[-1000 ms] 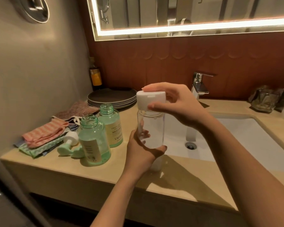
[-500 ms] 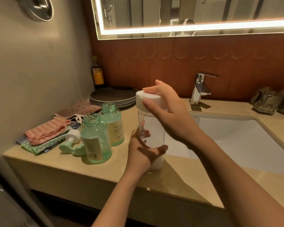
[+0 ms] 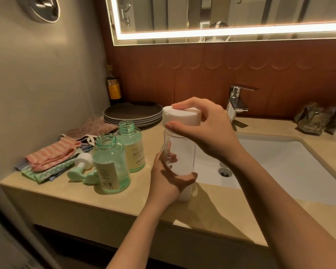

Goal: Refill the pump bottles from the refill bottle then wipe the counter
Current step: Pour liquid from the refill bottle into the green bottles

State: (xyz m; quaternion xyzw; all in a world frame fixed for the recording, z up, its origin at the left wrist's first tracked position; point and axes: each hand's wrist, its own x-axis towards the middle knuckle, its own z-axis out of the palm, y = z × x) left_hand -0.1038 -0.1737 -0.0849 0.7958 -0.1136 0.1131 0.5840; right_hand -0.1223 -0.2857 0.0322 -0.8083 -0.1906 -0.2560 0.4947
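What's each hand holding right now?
Left hand: grips the clear bottle.
Right hand: grips the white cap on that bottle.

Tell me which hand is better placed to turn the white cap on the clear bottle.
Right. The right hand grips the white cap from above, thumb in front, fingers over the top. The left hand wraps the clear bottle low down, steadying it.
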